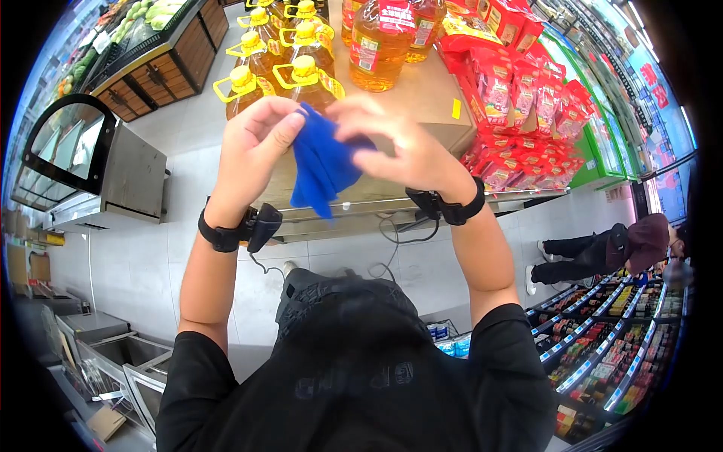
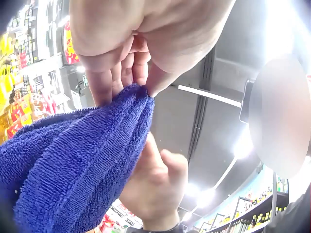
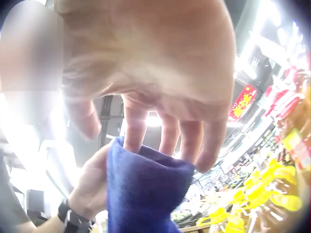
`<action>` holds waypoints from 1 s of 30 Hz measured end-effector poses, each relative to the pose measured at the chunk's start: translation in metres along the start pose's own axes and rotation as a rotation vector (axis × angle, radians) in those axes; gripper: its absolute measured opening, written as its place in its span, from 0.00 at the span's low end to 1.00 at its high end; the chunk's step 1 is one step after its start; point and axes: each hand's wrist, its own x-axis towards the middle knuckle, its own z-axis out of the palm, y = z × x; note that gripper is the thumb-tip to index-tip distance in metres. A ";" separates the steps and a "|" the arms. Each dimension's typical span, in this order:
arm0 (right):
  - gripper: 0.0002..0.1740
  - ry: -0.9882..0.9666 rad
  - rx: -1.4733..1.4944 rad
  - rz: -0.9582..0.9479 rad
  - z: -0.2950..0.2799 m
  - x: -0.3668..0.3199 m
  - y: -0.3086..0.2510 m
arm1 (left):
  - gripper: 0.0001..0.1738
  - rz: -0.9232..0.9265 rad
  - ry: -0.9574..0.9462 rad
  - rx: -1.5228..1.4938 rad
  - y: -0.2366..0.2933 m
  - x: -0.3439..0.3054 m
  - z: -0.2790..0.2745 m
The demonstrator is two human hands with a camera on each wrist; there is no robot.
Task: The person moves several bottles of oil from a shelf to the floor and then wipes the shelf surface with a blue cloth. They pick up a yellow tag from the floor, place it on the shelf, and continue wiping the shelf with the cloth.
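A blue terry towel [image 1: 324, 162] hangs in folds between the two hands, above the front part of the display table. My left hand [image 1: 260, 143] pinches its upper corner between thumb and fingers, and the left wrist view shows the towel [image 2: 82, 165] gathered at those fingertips. On the other side, my right hand [image 1: 403, 143] is slightly blurred, its fingers spread and loosely bent. In the right wrist view, the fingers [image 3: 189, 141] of that hand reach the towel's upper edge, while its thumb stands apart from the cloth.
Oil bottles with yellow caps [image 1: 305, 71] stand just beyond the left hand. Larger oil bottles [image 1: 380, 45] are farther back on the table [image 1: 433, 113]. Red snack packs [image 1: 520, 105] are stacked at right. A person [image 1: 617, 245] stands near the shelves [image 1: 617, 331] at far right.
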 end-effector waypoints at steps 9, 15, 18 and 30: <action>0.09 0.099 0.229 0.334 0.033 -0.042 0.045 | 0.03 0.010 0.131 0.170 -0.048 -0.027 -0.042; 0.20 0.268 0.580 0.549 0.076 -0.058 0.063 | 0.17 -0.207 0.079 0.057 -0.092 -0.071 -0.044; 0.23 0.223 0.694 0.611 0.090 -0.062 0.059 | 0.16 -0.429 -0.080 0.001 -0.098 -0.088 -0.051; 0.22 0.364 1.013 0.976 0.154 -0.065 0.115 | 0.46 -0.586 0.037 -1.129 -0.194 -0.137 -0.035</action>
